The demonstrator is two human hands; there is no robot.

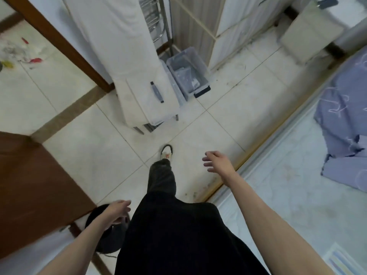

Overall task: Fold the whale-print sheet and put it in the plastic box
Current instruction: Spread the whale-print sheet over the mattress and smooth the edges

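The whale-print sheet (345, 116), lilac-blue with pale line drawings, lies crumpled on the bed at the right edge. A clear plastic box (187, 71) with a dark latch stands on the floor tiles ahead, beside a white-covered rack; something grey lies inside it. My right hand (217, 161) hangs over the floor near the bed's edge, fingers apart, holding nothing. My left hand (117, 212) is low at the left, fingers loosely spread and empty, above a dark round object. Both hands are well short of the sheet and the box.
A pale mattress (294, 195) fills the lower right. A white cloth-covered rack (139, 76) with a grey marker on it stands ahead. A brown wooden cabinet (35, 185) is at the left. My dark-trousered leg and slippered foot (166, 151) step over the tiles.
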